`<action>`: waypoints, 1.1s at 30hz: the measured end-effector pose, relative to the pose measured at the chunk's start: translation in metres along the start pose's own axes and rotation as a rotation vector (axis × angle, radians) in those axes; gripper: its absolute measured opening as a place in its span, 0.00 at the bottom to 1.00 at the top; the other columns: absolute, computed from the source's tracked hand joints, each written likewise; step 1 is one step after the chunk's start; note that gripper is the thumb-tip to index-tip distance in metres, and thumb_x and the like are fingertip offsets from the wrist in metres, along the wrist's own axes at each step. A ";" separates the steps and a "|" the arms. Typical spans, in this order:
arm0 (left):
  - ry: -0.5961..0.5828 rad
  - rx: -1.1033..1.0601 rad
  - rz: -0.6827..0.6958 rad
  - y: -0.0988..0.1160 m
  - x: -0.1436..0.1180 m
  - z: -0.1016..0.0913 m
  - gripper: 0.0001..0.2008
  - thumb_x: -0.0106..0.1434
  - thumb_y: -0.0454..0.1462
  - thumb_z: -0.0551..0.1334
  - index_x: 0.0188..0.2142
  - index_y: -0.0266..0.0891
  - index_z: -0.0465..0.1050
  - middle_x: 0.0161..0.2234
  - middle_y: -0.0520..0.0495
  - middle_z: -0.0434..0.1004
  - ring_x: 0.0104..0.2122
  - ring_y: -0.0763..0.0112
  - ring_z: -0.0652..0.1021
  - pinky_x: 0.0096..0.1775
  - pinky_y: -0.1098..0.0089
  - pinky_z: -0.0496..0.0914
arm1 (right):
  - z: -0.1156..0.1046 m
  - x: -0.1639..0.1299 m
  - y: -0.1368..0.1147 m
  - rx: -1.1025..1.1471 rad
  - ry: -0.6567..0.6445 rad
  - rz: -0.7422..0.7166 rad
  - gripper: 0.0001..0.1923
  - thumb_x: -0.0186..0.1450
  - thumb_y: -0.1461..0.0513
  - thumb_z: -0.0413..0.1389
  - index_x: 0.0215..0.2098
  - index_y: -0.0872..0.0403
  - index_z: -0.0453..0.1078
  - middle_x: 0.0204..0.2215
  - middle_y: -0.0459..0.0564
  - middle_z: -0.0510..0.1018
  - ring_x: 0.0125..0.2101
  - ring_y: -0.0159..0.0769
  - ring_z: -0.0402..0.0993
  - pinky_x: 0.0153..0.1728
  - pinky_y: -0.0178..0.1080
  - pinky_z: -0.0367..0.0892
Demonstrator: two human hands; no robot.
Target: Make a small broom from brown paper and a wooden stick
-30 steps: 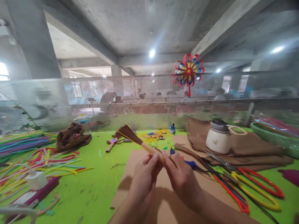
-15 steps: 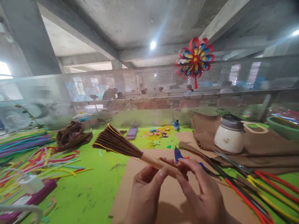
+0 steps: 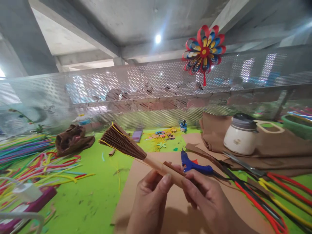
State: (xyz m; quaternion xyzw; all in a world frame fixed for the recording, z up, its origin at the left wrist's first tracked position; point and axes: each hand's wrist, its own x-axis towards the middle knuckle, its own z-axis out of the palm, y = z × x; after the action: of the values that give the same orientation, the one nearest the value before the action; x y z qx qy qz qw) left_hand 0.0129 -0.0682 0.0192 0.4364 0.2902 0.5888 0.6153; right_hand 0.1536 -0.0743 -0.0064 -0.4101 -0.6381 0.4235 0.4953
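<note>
- Table [image 3: 97, 195] – bright green top, covered w/ craft bits; a mesh screen [image 3: 156, 97] fences its far edge, and other people sit blurred behind that.
- Brown card sheet [image 3: 136, 198] lies flat right under the hands, probably as a work mat to spare the green top.
- Folded brown cloth [image 3: 280, 146] at right rear, w/ a white jar [image 3: 240, 138] standing upright on it.
- Heaps of coloured strips [image 3: 31, 159] spread at left, within easy reach; more long red and yellow loops [image 3: 280, 191] at right front.
- Paper pinwheel [image 3: 204, 50] hangs up on the screen, off the work surface – looks like a finished sample.
- Small broom [image 3: 136, 151] – brown fanned bristles up and to the left, pale handle running down-right into both hands, held clear above the card sheet, tilted.
- Left hand [image 3: 151, 201] pinches the handle from below, thumb on top; closed on it.
- Right hand [image 3: 209, 201] closes fingers round the handle's lower end, just beside the left, so the two hands are together on one stick – prob. to steady it while the end is worked.
- Blue glue gun [image 3: 192, 164] lies on the card just beyond the hands, nozzle up-left, close enough to grab.
- Scissors [image 3: 240, 164] lie near the jar, blades toward the glue gun.
</note>
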 end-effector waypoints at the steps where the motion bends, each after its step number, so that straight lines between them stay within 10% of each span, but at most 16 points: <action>1: -0.001 -0.009 0.002 0.000 0.000 0.000 0.12 0.52 0.39 0.66 0.36 0.38 0.77 0.36 0.41 0.77 0.36 0.59 0.75 0.41 0.59 0.69 | 0.000 0.000 0.000 0.034 -0.008 0.016 0.18 0.65 0.49 0.46 0.26 0.53 0.60 0.19 0.42 0.60 0.20 0.29 0.58 0.21 0.32 0.54; 22: -0.001 -0.097 -0.060 -0.008 0.003 -0.005 0.12 0.53 0.38 0.66 0.37 0.37 0.75 0.36 0.41 0.77 0.37 0.63 0.75 0.40 0.66 0.68 | 0.009 0.005 0.003 0.709 -0.296 0.330 0.16 0.63 0.51 0.51 0.30 0.56 0.61 0.17 0.39 0.60 0.15 0.21 0.50 0.18 0.30 0.48; 33: 0.043 -0.171 -0.072 -0.008 0.018 -0.017 0.08 0.59 0.34 0.61 0.39 0.32 0.71 0.36 0.42 0.76 0.37 0.69 0.75 0.38 0.72 0.69 | 0.004 0.005 0.010 0.496 -0.223 0.351 0.16 0.63 0.53 0.53 0.31 0.59 0.66 0.18 0.42 0.65 0.16 0.22 0.56 0.19 0.29 0.50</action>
State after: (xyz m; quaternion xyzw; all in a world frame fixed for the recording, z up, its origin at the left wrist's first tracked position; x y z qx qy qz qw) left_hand 0.0044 -0.0469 0.0076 0.3590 0.2673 0.5983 0.6646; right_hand 0.1499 -0.0670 -0.0146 -0.3317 -0.4852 0.6874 0.4267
